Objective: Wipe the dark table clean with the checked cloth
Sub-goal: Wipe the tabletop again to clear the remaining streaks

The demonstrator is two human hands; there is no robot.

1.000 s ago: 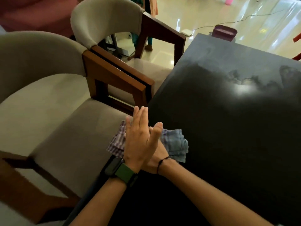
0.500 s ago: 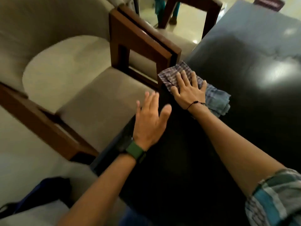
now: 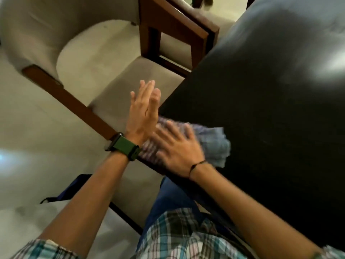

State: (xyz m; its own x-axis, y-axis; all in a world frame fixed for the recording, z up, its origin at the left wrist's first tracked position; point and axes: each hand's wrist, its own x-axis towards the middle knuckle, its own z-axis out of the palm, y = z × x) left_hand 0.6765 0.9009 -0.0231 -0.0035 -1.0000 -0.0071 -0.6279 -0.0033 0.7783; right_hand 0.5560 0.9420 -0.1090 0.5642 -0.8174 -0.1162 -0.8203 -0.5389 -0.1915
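Head view, looking down: the right hand [image 3: 179, 148] lies flat on the checked cloth [image 3: 214, 144], its fingers straight and slightly spread, pressing the cloth onto the dark bench [image 3: 270, 118] rather than pinching it. This grip is blurred, so the exact lie of each finger cannot be told. A thin dark band circles the right wrist. The cloth is bunched at the near left corner of the bench, with part of it reaching the bench's left edge under the hand and a crumpled blue-grey part showing to the right of the fingers.

The left hand [image 3: 144, 111] is held up on edge just left of the bench's edge, fingers straight and close together, thumb alongside, gripping nothing; whether it touches the bench edge cannot be told. A green watch strap [image 3: 124, 146] sits on the left wrist, just beside the cloth's left end.

Both forearms are bare, coming out of checked sleeves [image 3: 46, 249] at the bottom. Left of the bench stands a grey upholstered chair [image 3: 78, 58] with brown wooden arms, its seat under the left hand. A pale glare patch lies on the bench top at the far right.
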